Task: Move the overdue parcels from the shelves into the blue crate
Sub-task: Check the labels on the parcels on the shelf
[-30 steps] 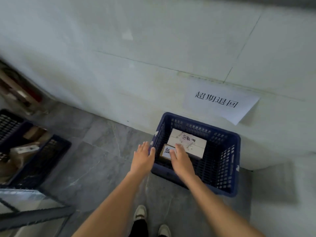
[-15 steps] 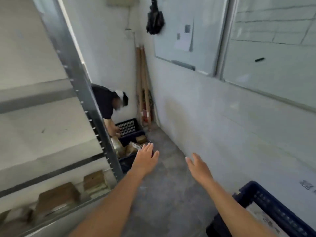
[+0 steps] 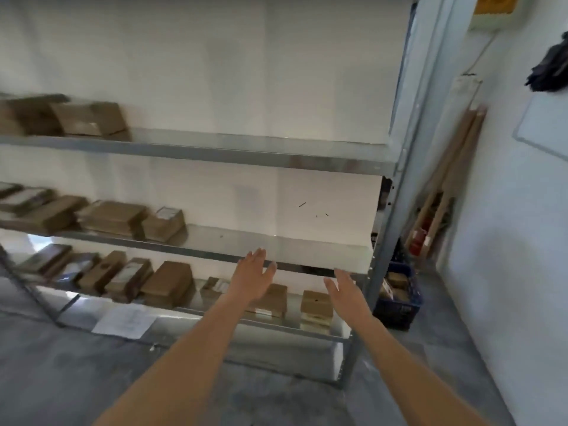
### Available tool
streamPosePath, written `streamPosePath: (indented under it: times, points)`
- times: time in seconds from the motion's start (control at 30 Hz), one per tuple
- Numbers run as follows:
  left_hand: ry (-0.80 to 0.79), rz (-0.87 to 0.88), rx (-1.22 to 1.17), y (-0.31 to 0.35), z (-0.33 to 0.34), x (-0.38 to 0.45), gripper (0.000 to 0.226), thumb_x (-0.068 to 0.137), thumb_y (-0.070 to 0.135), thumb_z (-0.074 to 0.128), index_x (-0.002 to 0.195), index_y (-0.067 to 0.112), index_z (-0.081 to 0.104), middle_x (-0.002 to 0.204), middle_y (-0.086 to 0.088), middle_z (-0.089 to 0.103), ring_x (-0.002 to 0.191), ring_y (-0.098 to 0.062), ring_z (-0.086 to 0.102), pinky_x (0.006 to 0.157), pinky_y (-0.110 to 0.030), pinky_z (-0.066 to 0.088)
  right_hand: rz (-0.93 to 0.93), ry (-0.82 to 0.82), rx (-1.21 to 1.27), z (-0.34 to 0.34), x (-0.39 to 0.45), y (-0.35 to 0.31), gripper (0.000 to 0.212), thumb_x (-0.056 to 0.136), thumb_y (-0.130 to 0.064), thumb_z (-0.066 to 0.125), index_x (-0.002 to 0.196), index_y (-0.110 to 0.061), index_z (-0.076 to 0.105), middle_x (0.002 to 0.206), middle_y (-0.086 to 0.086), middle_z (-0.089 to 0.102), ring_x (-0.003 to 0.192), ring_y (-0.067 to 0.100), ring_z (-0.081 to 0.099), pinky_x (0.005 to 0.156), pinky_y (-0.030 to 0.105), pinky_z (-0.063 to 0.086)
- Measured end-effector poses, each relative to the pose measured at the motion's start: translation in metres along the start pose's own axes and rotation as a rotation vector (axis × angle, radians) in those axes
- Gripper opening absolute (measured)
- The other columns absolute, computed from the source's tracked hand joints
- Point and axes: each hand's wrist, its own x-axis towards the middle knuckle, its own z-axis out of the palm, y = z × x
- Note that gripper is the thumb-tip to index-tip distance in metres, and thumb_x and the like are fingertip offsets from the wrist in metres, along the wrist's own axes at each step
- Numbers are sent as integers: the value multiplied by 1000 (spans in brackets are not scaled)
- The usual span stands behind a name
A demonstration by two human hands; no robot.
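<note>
A grey metal shelf unit (image 3: 233, 155) fills the view, with brown cardboard parcels on three levels. Several parcels line the bottom shelf, among them one (image 3: 316, 305) at its right end and one (image 3: 273, 298) beside it. More parcels (image 3: 113, 218) sit on the left of the middle shelf and others (image 3: 89, 119) on the upper one. My left hand (image 3: 253, 276) is stretched out in front of the middle shelf's edge, fingers straight, holding nothing. My right hand (image 3: 347, 292) reaches toward the bottom shelf's right end, also with nothing in it. The blue crate with the overdue parcels is out of view.
A dark blue crate (image 3: 399, 299) holding boxes stands on the floor right of the shelf post (image 3: 387, 229). Long cardboard tubes (image 3: 451, 167) lean in the corner. A paper sheet (image 3: 124, 322) hangs from the bottom shelf's front. Grey floor lies below.
My view has swung left from the crate by the wall to the shelves. Both hands let go of the parcel in the crate and now reach toward the shelves.
</note>
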Motion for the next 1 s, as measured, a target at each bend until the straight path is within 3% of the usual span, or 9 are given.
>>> streamPosePath:
  times: [0.17,0.3,0.5,0.77,0.9,1.0]
  points:
    - [110,-107,-69,-52,-42,25,59,104,40,30,154,11,17,161,-7,15,149,-24,10,121,-39,9,-87,-87,-12,48,60,-68,59,104,-42,26,154,-13,17,162,5,14,149,21,15,121,37,14]
    - [111,-187,-37,-94,-73,45,59,104,41,25,155,13,13,163,-2,8,150,-20,3,121,-37,4,-149,-153,9,79,102,-117,59,104,-44,26,154,-14,18,162,6,15,149,23,16,119,36,14]
    - [207,-308,-129,-164,-105,68,56,103,40,28,153,13,24,161,-3,17,149,-21,11,121,-39,11,-172,-243,33,127,156,-173,58,104,-43,26,154,-13,19,161,7,17,147,24,20,118,34,15]
    - [192,-377,-156,-281,-149,111,58,103,42,30,153,13,22,161,-5,18,149,-23,12,121,-42,13,-104,-245,75,221,209,-247,55,104,-42,27,152,-14,26,159,7,24,145,26,26,116,35,21]
    - [185,-346,-248,-336,-179,145,51,102,39,35,146,11,37,153,-11,33,140,-30,32,115,-46,28,-5,-206,121,262,232,-284,55,105,-40,29,151,-11,27,159,9,26,144,27,28,116,36,22]
    - [154,-328,-314,-364,-197,170,52,103,39,34,145,9,37,154,-10,32,145,-29,24,118,-45,22,57,-185,151,283,248,-305,55,105,-40,28,151,-11,27,158,9,26,144,27,28,116,36,21]
